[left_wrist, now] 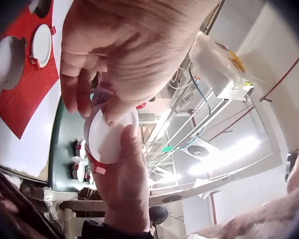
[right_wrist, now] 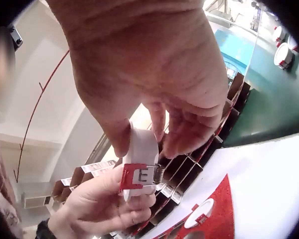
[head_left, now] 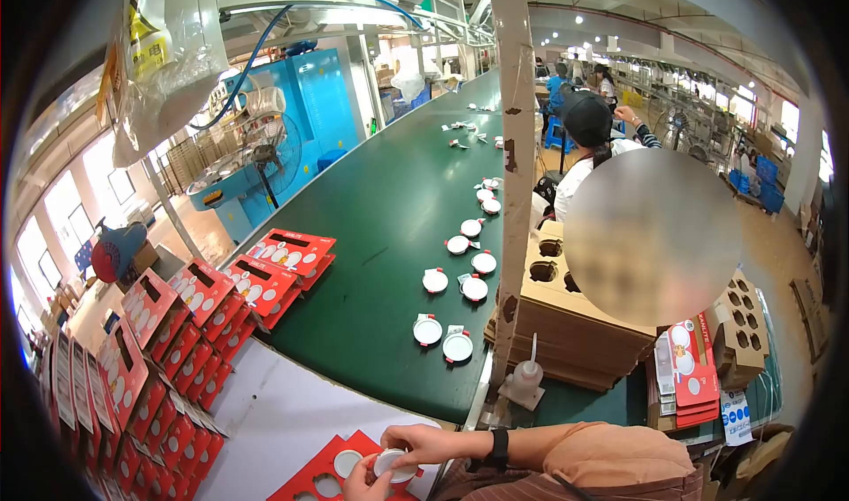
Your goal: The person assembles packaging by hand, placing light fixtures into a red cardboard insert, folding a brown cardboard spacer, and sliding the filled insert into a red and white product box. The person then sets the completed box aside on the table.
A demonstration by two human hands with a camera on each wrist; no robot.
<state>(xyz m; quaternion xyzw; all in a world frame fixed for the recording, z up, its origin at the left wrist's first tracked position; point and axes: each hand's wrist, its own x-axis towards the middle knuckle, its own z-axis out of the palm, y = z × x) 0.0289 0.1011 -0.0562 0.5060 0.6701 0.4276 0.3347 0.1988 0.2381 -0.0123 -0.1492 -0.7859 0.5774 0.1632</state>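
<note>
Both hands hold one round white light, which has a red clip, above a red card (head_left: 296, 481) with round holes. The left hand (head_left: 364, 481) pinches its near left side, while the right hand (head_left: 429, 445) grips it from above and the right. In the left wrist view the light (left_wrist: 109, 139) shows its white face, with the left hand (left_wrist: 124, 50) over it and the right hand's thumb on its face. Seen edge-on in the right wrist view, the light (right_wrist: 143, 144) has a spring by the red clip. Another white light (head_left: 348, 462) sits in the card.
Stacks of printed red cards (head_left: 190, 359) lean at the left. A green conveyor belt (head_left: 363, 262) carries several white lights (head_left: 427, 330). Beyond a post (head_left: 511, 191) stand stacked cardboard trays (head_left: 575, 346) and more red cards (head_left: 692, 368). People sit farther back.
</note>
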